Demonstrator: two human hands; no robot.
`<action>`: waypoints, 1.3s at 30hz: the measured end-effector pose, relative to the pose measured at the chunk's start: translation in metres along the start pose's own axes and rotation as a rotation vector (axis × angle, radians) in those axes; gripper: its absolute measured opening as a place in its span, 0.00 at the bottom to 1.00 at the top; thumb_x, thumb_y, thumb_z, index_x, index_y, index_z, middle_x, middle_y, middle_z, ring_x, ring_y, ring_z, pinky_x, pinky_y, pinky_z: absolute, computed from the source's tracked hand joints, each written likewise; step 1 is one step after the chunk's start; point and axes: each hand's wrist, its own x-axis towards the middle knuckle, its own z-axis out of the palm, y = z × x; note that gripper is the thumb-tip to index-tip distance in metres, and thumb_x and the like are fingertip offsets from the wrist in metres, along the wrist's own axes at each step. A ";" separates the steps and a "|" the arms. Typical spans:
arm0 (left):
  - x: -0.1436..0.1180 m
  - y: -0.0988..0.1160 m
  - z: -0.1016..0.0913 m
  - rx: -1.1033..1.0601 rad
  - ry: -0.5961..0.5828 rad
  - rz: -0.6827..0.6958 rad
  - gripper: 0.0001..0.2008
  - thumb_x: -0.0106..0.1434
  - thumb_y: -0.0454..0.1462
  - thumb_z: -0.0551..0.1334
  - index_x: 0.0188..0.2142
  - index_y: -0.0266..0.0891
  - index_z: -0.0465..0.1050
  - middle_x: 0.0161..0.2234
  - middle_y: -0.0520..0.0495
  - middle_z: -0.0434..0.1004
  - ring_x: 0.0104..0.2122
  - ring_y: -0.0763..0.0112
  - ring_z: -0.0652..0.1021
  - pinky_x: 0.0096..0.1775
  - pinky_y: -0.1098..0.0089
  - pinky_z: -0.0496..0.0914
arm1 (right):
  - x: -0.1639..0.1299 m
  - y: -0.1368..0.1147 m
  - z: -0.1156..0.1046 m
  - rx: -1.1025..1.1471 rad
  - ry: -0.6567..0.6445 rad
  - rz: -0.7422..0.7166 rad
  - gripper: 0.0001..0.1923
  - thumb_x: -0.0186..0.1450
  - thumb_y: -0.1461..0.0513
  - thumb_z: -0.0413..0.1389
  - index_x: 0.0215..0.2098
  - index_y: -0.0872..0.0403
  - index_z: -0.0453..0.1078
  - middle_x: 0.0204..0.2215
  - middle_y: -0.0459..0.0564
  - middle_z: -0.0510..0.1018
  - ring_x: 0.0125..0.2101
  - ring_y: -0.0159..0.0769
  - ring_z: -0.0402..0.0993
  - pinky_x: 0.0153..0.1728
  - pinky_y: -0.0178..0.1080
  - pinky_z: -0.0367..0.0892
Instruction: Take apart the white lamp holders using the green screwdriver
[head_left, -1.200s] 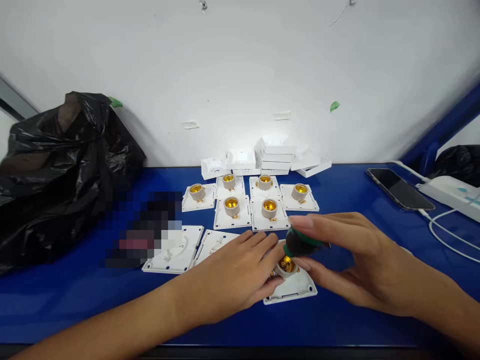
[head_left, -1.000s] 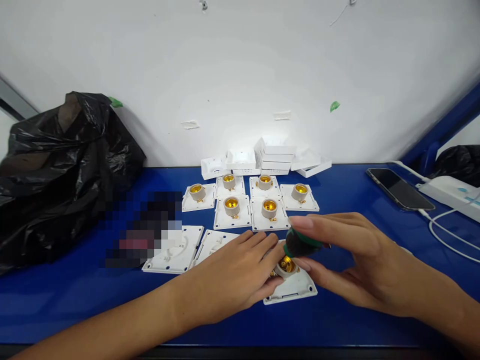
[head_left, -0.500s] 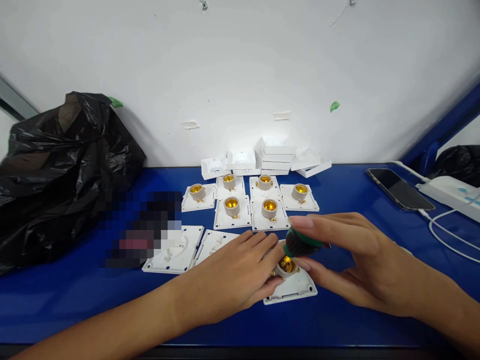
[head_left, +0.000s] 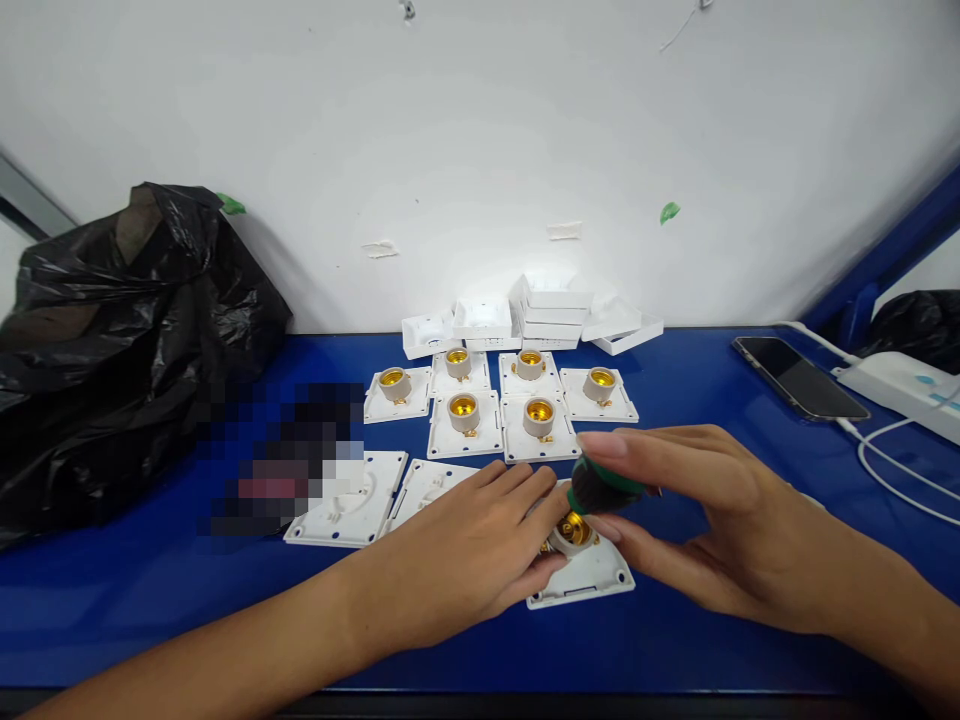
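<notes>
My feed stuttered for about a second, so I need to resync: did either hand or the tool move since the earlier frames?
Nothing visibly changed. The left hand still presses the lamp holder plate against the blue table, and the right hand still grips the green-and-black screwdriver handle above the brass socket. The six finished holders behind have not shifted.

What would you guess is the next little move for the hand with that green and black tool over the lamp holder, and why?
Probably a small twist of the screwdriver. The right hand grips its handle upright over the brass socket of the lamp holder, and the left hand presses that holder's plate against the blue table. The tip is hidden, so this is a guess.
</notes>
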 end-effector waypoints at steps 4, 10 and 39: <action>0.000 0.000 0.001 0.001 -0.002 0.006 0.08 0.76 0.40 0.59 0.48 0.38 0.69 0.48 0.41 0.78 0.49 0.54 0.79 0.52 0.57 0.72 | 0.001 0.000 0.000 -0.010 -0.003 0.002 0.24 0.74 0.66 0.52 0.67 0.51 0.58 0.33 0.45 0.83 0.31 0.36 0.81 0.32 0.38 0.76; 0.000 0.000 0.000 0.015 0.010 0.009 0.08 0.75 0.40 0.60 0.48 0.38 0.69 0.48 0.41 0.78 0.49 0.54 0.78 0.51 0.56 0.72 | 0.001 0.000 0.000 -0.014 0.005 -0.006 0.23 0.74 0.66 0.52 0.66 0.52 0.58 0.33 0.45 0.82 0.32 0.36 0.81 0.32 0.37 0.76; -0.001 0.000 0.002 -0.039 0.027 -0.008 0.09 0.77 0.41 0.55 0.49 0.38 0.69 0.50 0.40 0.78 0.50 0.53 0.79 0.53 0.55 0.71 | 0.001 0.000 0.000 -0.006 0.014 0.005 0.24 0.74 0.65 0.53 0.66 0.50 0.59 0.33 0.45 0.83 0.32 0.36 0.82 0.32 0.37 0.77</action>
